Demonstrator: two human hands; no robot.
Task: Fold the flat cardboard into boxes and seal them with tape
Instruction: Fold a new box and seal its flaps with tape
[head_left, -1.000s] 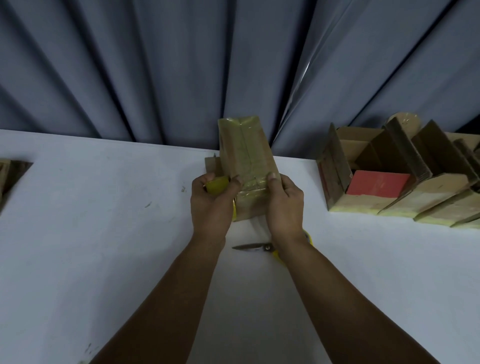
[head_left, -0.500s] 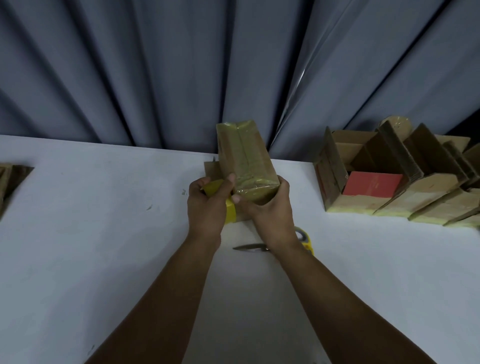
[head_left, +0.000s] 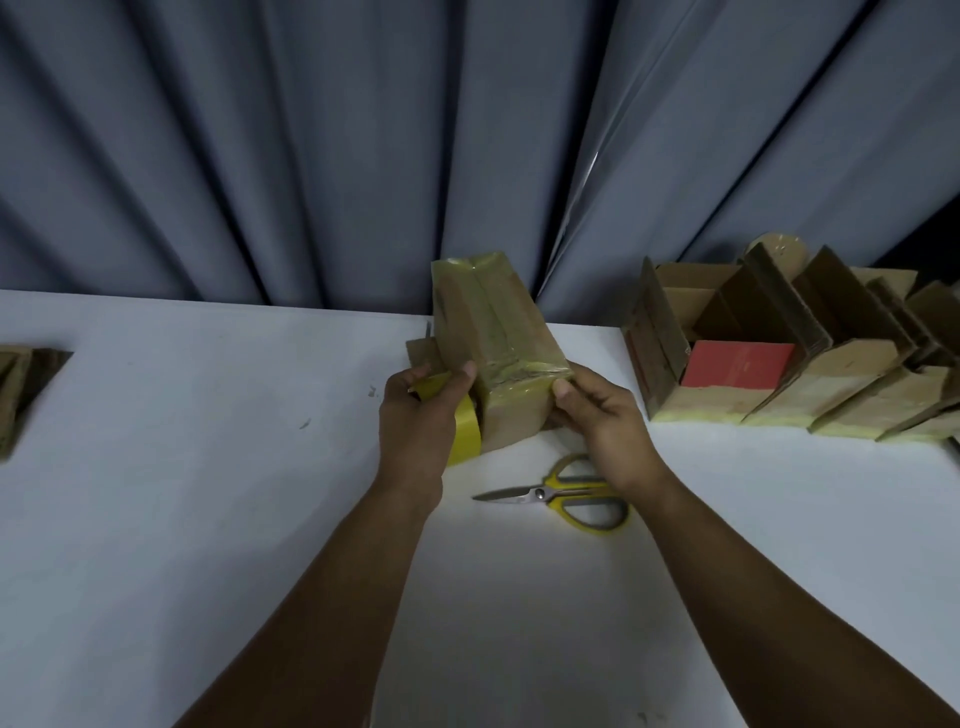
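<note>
Now the cardboard box (head_left: 488, 332) sits between the 2 hands, directly in front of the person, and both hands are at its near end. Its long axis runs away from the person and rises toward the curtain (head_left: 311, 156), so the far end is high and the near end is low, close above the table (head_left: 182, 467). Whether its lower edge touches the table I cannot tell.

The left hand (head_left: 415, 421) is at the left side of this near end. Its fingers are curled round a yellow tape roll (head_left: 465, 434), which stands just beside the box, and its thumb lies on the box's left edge. The right hand (head_left: 597, 415) is at the near right corner and pinches it with curled fingers.

I judge that the next move is to lead the tape across the near end face from left to right. The left hand, which has the roll, would travel, and the right hand would steady the box.

The box is brown and narrow. Shiny, wrinkled tape covers its top face, with a seam along the middle. The scissors (head_left: 561, 496) lie on the table just under the right wrist.
</note>
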